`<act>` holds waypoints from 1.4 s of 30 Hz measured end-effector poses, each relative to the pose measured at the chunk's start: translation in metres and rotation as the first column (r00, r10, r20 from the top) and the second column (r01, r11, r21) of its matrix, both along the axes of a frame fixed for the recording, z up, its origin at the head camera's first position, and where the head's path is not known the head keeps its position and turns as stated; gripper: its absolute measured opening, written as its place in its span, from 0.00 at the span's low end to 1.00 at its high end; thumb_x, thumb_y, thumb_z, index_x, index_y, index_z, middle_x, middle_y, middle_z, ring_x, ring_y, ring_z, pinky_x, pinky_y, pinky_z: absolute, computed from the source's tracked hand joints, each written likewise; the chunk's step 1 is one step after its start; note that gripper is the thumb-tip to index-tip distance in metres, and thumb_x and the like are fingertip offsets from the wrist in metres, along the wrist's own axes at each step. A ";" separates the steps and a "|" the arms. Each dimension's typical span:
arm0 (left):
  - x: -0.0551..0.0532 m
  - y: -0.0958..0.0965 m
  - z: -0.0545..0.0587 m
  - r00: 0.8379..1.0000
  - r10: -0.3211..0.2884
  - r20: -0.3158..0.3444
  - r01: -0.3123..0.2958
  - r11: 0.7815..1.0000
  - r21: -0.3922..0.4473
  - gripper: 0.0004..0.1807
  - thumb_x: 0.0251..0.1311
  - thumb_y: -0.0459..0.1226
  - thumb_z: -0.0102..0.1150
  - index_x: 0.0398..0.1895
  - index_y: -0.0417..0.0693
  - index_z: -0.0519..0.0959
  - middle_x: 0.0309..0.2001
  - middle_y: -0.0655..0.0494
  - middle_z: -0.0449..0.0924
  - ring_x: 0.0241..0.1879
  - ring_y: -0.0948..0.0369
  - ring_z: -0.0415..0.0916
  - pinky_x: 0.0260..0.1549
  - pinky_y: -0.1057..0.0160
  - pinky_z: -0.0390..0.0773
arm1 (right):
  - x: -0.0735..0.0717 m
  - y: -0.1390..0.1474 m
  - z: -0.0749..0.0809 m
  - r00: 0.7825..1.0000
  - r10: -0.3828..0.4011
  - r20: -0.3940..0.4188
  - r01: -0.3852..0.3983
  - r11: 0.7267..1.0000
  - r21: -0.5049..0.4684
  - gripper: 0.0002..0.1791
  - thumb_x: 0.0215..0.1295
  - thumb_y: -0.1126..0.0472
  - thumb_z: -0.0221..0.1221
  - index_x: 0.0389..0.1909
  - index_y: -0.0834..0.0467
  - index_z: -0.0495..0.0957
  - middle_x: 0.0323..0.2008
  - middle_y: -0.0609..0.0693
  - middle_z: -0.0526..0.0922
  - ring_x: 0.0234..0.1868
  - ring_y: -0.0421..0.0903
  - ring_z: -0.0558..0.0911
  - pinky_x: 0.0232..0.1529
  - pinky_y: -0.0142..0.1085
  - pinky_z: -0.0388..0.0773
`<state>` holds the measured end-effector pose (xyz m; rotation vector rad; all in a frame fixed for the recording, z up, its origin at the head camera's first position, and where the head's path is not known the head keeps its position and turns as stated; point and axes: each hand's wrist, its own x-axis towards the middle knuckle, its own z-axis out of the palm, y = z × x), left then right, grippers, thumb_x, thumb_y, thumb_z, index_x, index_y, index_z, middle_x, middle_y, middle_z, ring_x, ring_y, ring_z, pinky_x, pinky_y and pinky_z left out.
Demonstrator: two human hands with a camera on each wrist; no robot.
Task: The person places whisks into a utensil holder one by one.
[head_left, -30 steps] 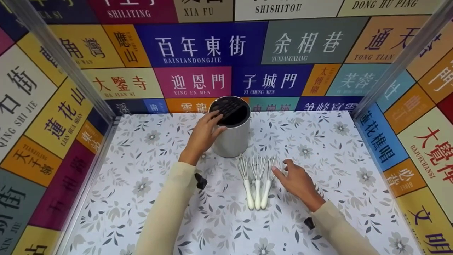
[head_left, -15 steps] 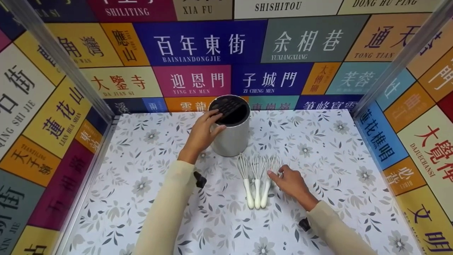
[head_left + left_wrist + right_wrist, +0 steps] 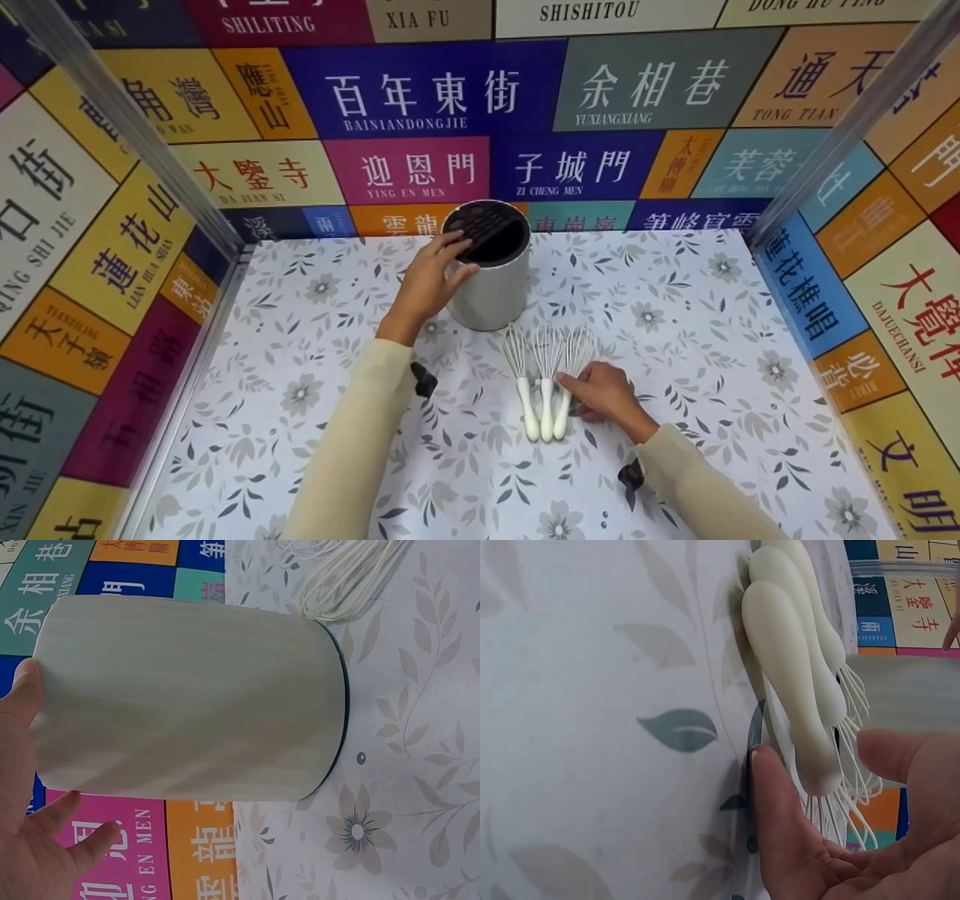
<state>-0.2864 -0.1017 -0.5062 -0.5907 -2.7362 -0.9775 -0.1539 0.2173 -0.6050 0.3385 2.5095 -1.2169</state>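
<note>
A light grey cylindrical utensil holder (image 3: 491, 296) with a black, partly slotted top stands upright at the back of the table. My left hand (image 3: 427, 285) rests on its near-left rim, fingers spread over the edge and thumb along the side. In front of it, three small whisks with cream handles lie side by side, wire ends toward the holder: a left whisk (image 3: 528, 405), a middle whisk (image 3: 547, 409) and a right whisk (image 3: 561, 424). My right hand (image 3: 604, 390) is around the right whisk's neck, forefinger beside the handle and thumb opposite, a gap showing between them.
A white cloth with a grey flower and leaf print (image 3: 300, 442) covers the table. Panels with coloured signs (image 3: 420, 90) wall it at the back and both sides. Clear posts (image 3: 832, 127) rise at the back corners.
My right hand has come left and toward me, from beside the wires to the right whisk's neck. The left hand stays on the holder's rim.
</note>
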 end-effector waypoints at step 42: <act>0.002 0.000 0.004 0.997 0.017 0.076 -0.016 1.000 -0.010 0.31 0.70 0.58 0.55 0.73 0.60 0.72 0.76 0.61 0.64 0.77 0.54 0.59 0.76 0.49 0.60 | -0.022 0.011 0.045 0.999 -0.035 0.006 0.036 0.966 -0.257 0.18 0.70 0.52 0.63 0.44 0.63 0.72 0.37 0.60 0.88 0.34 0.55 0.90 0.35 0.46 0.89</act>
